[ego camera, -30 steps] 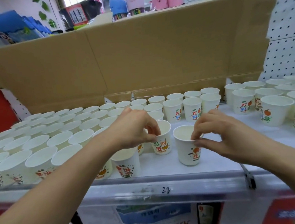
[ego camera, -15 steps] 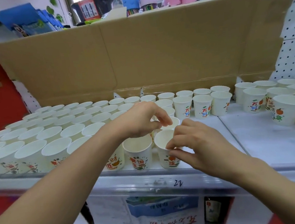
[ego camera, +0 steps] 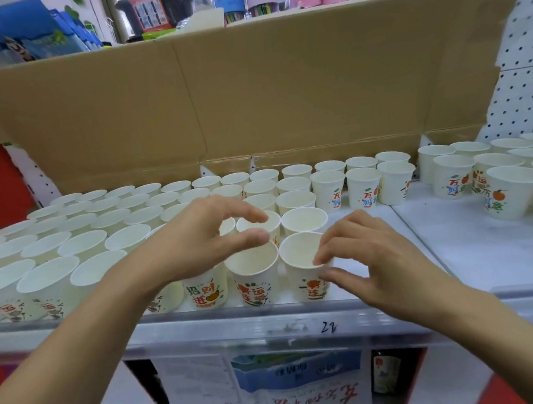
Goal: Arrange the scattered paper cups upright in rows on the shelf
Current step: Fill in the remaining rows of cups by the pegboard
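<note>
Cup point(ego camera: 298, 254) upright, mouth up; right hand point(ego camera: 382, 266) pinches rim.

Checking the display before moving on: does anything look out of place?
Nothing looks tipped, spilled or crushed. Only the cups at the right stand out: loosely bunched, not lined up like the neat rows on the left.

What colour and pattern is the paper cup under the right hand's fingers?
White paper cup, printed with orange fruit and dark characters; head view.
</note>
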`<state>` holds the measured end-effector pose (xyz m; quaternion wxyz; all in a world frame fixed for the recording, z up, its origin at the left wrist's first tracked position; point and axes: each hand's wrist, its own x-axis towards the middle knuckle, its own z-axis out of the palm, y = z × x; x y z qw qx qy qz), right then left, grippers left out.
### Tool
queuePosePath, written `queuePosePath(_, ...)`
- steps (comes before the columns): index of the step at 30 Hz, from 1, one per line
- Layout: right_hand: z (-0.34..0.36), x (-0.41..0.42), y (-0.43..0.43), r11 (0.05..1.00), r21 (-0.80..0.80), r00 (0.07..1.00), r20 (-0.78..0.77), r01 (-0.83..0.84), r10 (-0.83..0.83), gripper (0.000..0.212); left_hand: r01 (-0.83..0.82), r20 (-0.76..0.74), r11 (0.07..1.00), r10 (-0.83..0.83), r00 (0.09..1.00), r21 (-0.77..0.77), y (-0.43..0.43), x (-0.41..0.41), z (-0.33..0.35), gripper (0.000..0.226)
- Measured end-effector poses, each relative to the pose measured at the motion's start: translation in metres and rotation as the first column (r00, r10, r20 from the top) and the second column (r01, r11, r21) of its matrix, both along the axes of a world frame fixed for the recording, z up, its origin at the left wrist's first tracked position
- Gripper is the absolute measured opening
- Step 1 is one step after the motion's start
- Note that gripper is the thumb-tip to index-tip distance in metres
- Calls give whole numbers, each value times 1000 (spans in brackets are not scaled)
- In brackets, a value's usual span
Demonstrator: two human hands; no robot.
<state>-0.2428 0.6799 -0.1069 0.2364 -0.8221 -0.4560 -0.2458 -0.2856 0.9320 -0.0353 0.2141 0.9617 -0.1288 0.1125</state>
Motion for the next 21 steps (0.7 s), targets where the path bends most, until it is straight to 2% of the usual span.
queuePosePath(4,-1,-2,8,1000,-3,1000,12,-7,7,19,-13,-59,999,16,998,51,3,-6,-4,51)
queuePosePath(8,7,-2,6,999,27,999,-4,43,-43,31,-17,-75,997,23,997,74,3,-6,-5,52)
queuePosePath(11,22,3,3,988,102,984,-150,113,-97,38,-7,-80,992,17,997,128,0,-7,-5,62)
queuePosePath(14,34,10,2,983,25,912,-378,180,-158,51,73,-105,964,-47,993,255,-9,-9,-12,73)
queuePosePath(17,31,12,6,982,-57,877,-443,181,-187,62,144,-154,930,-96,983,338,-17,-8,-23,77)
queuePosePath(21,24,11,12,990,-10,840,-528,144,-128,62,160,-169,885,-94,981,437,-22,-1,-31,77)
